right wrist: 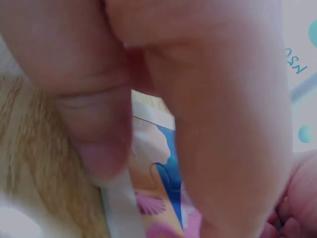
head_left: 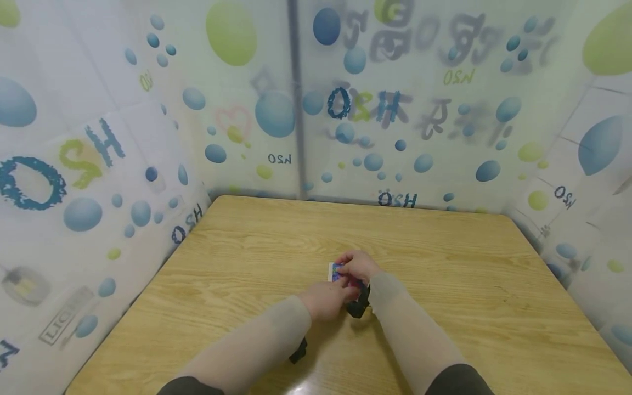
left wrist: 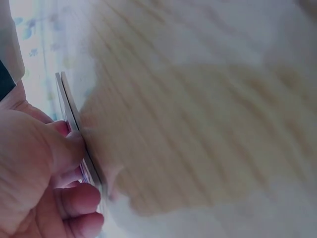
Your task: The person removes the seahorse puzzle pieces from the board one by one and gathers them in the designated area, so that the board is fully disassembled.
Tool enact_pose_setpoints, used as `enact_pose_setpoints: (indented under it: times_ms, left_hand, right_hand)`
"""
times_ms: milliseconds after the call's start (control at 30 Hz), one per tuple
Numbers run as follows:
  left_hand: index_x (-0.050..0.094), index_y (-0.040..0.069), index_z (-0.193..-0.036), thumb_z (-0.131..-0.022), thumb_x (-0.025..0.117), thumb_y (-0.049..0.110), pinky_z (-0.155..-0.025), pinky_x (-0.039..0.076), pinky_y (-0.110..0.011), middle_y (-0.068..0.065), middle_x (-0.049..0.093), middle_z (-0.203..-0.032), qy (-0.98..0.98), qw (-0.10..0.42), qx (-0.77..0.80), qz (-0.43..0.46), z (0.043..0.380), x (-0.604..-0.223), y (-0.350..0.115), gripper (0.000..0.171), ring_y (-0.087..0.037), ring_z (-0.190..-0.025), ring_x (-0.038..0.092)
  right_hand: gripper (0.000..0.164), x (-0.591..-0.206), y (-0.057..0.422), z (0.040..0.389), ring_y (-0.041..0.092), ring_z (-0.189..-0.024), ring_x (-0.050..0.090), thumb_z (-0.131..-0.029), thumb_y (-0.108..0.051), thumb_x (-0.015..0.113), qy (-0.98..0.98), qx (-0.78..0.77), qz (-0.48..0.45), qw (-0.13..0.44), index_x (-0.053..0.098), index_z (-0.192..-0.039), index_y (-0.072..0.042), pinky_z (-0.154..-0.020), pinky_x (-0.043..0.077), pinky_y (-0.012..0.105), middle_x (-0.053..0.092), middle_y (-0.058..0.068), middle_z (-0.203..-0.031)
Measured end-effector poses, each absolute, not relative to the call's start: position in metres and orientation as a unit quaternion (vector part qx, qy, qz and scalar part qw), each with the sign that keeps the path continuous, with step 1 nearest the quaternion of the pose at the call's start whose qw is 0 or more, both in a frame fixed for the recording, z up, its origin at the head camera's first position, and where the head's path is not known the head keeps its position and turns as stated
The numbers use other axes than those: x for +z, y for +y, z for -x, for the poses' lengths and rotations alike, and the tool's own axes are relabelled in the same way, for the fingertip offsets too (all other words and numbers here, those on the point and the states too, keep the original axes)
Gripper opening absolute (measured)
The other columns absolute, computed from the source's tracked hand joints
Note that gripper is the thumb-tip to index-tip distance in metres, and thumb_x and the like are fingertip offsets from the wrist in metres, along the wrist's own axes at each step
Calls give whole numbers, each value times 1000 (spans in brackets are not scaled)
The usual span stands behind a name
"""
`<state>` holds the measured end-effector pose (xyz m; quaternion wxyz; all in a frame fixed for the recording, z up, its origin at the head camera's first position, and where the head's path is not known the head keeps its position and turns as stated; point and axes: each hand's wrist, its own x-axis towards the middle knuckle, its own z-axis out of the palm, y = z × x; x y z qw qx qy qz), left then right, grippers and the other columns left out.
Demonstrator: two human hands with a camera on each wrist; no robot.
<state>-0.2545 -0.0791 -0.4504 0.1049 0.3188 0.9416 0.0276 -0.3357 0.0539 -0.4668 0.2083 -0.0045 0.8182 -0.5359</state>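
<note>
Both hands hold a small, thin jigsaw puzzle [head_left: 334, 270] with a white border and a colourful picture over the middle of the table. My left hand [head_left: 326, 300] grips its near side. In the left wrist view, that hand [left wrist: 44, 173] has its fingertips at the edge of the puzzle [left wrist: 72, 109], which shows edge-on as two thin layers. At the far side is my right hand [head_left: 360, 265]. In the right wrist view, thumb and finger of that hand [right wrist: 148, 74] straddle the puzzle [right wrist: 148, 178], hiding much of it; joint lines between pieces show.
The wooden table [head_left: 247, 247] spreads out around the hands. Printed white curtains [head_left: 237, 137] with blue and green dots close it in at the back and sides. A black wrist strap [head_left: 359, 303] sits by the right wrist.
</note>
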Motion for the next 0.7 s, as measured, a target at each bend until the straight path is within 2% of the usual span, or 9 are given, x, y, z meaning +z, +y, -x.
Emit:
enact_pose_setpoints:
  times_ms: [233, 300, 367, 500, 600, 700]
  left_hand:
    - [46, 33, -143, -93, 57, 9, -74, 56, -32, -8, 44, -147, 942, 72, -5, -327, 254, -451, -81, 57, -20, -95, 65]
    - [47, 33, -142, -92, 57, 10, -77, 55, -33, -7, 45, -146, 940, 57, -22, -335, 255, -451, -81, 56, -21, -99, 65]
    - [49, 32, -142, -92, 58, 11, -87, 53, -35, -6, 46, -145, 938, 46, -36, -341, 254, -451, -81, 55, -23, -109, 61]
    - [46, 34, -143, -95, 56, 17, -105, 41, -40, -2, 40, -150, 939, 47, -65, -334, 252, -451, -81, 52, -26, -135, 40]
    - [40, 38, -145, -97, 53, 22, -108, 36, -43, 1, 35, -153, 943, 55, -85, -317, 250, -451, -80, 53, -29, -140, 30]
    - [37, 41, -147, -97, 54, 25, -104, 39, -42, 3, 33, -154, 948, 59, -97, -298, 247, -451, -77, 55, -32, -135, 36]
  right_hand:
    - [17, -468, 56, 335, 23, -84, 56, -89, -3, 65, 813, -544, 5, 210, 68, -105, -5, -65, 49, 28, 62, 10, -100]
    - [16, -468, 56, 334, 23, -83, 56, -89, -4, 65, 809, -548, 0, 213, 67, -105, -5, -64, 49, 28, 62, 10, -100]
    - [16, -468, 56, 334, 23, -81, 56, -89, -4, 65, 806, -552, -2, 214, 67, -105, -5, -62, 49, 28, 62, 10, -99]
    - [13, -469, 55, 335, 21, -78, 56, -90, -5, 65, 801, -560, -3, 213, 68, -103, -4, -59, 49, 27, 63, 10, -96]
    - [12, -470, 55, 336, 21, -78, 56, -90, -6, 66, 803, -559, -3, 207, 69, -101, -4, -60, 49, 27, 64, 10, -95]
    - [11, -472, 55, 337, 21, -81, 57, -89, -7, 66, 808, -553, 2, 201, 70, -99, -4, -63, 49, 28, 65, 9, -95]
